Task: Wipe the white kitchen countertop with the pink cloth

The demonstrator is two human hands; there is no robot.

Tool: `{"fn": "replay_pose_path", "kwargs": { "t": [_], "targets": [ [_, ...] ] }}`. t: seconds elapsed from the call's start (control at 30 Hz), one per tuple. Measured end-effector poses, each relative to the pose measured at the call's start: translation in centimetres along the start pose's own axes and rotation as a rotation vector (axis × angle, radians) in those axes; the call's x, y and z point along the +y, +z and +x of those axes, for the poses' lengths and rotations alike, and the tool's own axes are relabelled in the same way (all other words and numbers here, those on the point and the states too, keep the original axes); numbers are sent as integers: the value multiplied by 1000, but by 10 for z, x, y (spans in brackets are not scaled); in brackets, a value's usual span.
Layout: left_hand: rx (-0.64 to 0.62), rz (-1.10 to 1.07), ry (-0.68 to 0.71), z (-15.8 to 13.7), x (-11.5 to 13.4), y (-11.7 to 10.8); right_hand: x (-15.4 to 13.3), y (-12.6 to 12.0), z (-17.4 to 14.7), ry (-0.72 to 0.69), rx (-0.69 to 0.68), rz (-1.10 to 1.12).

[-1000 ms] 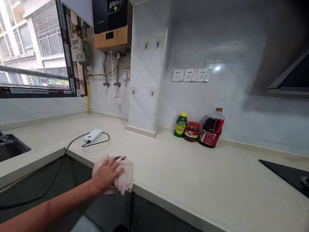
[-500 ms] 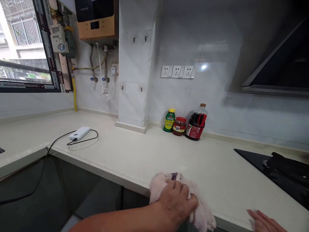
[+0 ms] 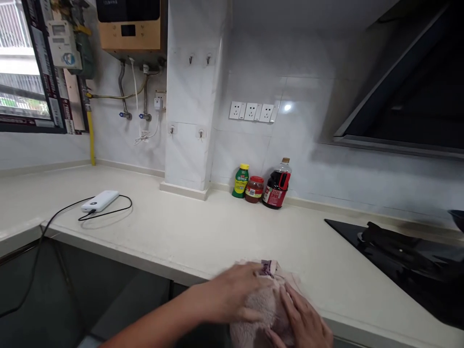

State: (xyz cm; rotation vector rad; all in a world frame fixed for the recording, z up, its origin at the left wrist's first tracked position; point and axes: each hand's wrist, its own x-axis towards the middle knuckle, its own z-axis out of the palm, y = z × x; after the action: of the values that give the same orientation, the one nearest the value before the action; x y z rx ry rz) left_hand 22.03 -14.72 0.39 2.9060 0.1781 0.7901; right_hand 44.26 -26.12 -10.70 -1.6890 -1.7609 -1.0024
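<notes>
A pink fluffy cloth (image 3: 259,304) with a purple patch lies bunched at the counter's front edge, partly hanging over it. My left hand (image 3: 232,292), slightly blurred, rests over the cloth's left side with its fingers stretched out and the thumb apart. From the right, my right hand (image 3: 306,316) has hold of the cloth, a fold of it between the thumb and the fingers. Both hands are close together on the cloth.
Against the wall stand a green bottle (image 3: 240,181), a red-lidded jar (image 3: 254,189) and a large dark sauce bottle (image 3: 277,184). A white power bank (image 3: 100,201) with a black cable lies left. The black cooktop (image 3: 369,256) is right, below the range hood (image 3: 409,106).
My right hand has come in from the lower right onto the cloth. My left hand has loosened from its grasp, fingers now extended. The view has swung to the right.
</notes>
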Motion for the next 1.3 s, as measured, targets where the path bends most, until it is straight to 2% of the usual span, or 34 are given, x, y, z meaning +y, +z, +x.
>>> {"fn": "replay_pose_path", "kwargs": {
  "t": [0.07,0.13,0.27,0.4,0.47,0.53,0.63,0.77,0.83,0.93,1.07,1.13,1.2,1.3],
  "targets": [
    [119,-10,-143,-25,-20,-25,-1,1,8,-9,6,-51],
    [217,107,-270,-45,-47,-41,-16,2,21,47,0,-26],
    [297,308,-441,-70,-98,-50,-81,9,62,103,1,141],
    [246,250,-571,-79,-123,-43,-145,25,98,44,-24,249],
    [191,191,-604,-79,-126,-41,-157,31,105,4,-6,277],
    [178,165,-618,-80,-127,-41,-154,31,104,-41,48,307],
    [156,190,-600,-82,-129,-40,-124,22,91,-93,102,339],
    [115,283,-557,-85,-132,-35,-54,8,59,-84,120,320],
    [105,313,-543,-86,-130,-34,-7,3,34,-57,102,252],
    [92,321,-526,-85,-125,-36,78,-3,-11,1,-33,21],
    [101,330,-528,-83,-124,-36,193,-20,-69,202,-177,-219],
    [98,332,-529,-83,-124,-35,237,-33,-87,290,-184,-291],
    [88,334,-530,-82,-123,-35,264,-46,-94,352,-154,-315],
    [90,350,-527,-81,-120,-34,271,-57,-89,432,-102,-317]
  ]
}}
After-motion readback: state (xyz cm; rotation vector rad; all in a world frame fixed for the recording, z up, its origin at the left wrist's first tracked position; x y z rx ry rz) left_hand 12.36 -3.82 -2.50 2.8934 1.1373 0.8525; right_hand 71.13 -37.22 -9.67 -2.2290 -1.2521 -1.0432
